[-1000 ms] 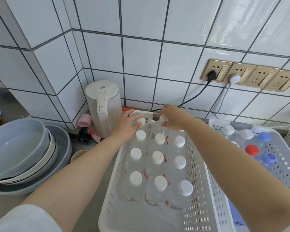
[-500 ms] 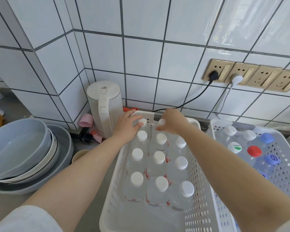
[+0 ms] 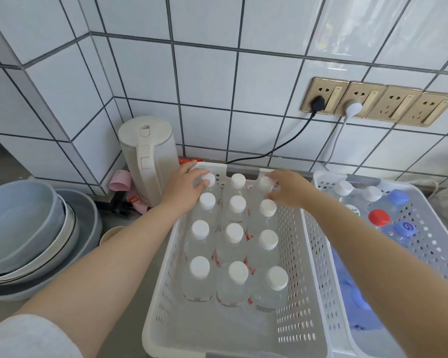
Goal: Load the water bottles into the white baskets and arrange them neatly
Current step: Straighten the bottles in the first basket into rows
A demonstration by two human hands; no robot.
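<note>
- White basket on the table holds twelve white-capped water bottles upright, three across, four rows, packed toward its far end.
- Left hand: at the far-left corner of the basket, fingers curled over the cap of the far-left bottle.
- Right hand: at the far-right corner, fingers pinching the far-right bottle at its cap.
- Hands are apart, with the far-middle bottle untouched between them.
- Second white basket stands just beside on the right, with mixed-cap bottles.
</note>
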